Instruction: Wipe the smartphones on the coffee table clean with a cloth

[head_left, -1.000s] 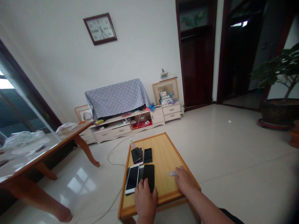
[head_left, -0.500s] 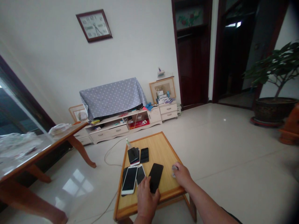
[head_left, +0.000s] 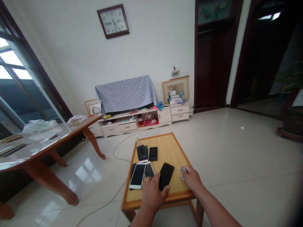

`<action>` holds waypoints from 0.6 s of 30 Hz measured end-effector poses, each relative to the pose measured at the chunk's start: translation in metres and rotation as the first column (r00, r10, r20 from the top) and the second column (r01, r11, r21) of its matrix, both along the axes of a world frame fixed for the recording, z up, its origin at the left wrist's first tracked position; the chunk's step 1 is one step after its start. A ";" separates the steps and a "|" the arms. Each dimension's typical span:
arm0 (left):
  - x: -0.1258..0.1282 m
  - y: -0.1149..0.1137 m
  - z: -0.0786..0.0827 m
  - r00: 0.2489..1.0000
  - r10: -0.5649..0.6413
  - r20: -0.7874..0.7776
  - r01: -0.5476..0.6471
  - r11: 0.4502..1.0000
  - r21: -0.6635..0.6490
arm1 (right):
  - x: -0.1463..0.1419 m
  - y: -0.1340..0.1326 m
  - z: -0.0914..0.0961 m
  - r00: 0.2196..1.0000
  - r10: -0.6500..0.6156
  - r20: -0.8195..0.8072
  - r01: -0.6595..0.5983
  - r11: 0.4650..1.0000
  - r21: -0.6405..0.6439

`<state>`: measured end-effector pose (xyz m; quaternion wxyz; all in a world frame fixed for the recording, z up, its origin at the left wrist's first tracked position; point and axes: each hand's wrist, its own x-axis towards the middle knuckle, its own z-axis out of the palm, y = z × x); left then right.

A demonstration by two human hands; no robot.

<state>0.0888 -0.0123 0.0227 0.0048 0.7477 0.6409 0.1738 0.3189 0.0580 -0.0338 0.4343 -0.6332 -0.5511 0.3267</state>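
A white phone [head_left: 137,176] lies at 10 o'clock from your left hand [head_left: 152,193]. That hand is open and flat on the low wooden table [head_left: 176,148], and its fingers touch the side of a black phone [head_left: 166,176] at 2 o'clock, not gripping it. Your right hand [head_left: 191,178] is curled and pinches a small grey thing [head_left: 182,173] at its 9 o'clock.

Only the hour numerals on the wall clock [head_left: 113,21] are readable.
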 end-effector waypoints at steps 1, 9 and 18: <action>-0.001 0.001 0.002 1.000 -0.003 -0.011 0.003 1.000 -0.003 | 0.000 0.001 -0.001 1.000 -0.004 0.005 0.004 1.000 0.003; -0.016 -0.005 0.008 0.996 0.062 -0.065 -0.065 0.997 -0.043 | 0.000 0.002 -0.001 1.000 0.011 -0.012 -0.011 1.000 0.003; -0.009 -0.016 0.002 0.999 0.053 -0.013 -0.053 0.999 -0.008 | 0.000 0.003 0.001 0.997 -0.002 -0.083 0.003 1.000 0.007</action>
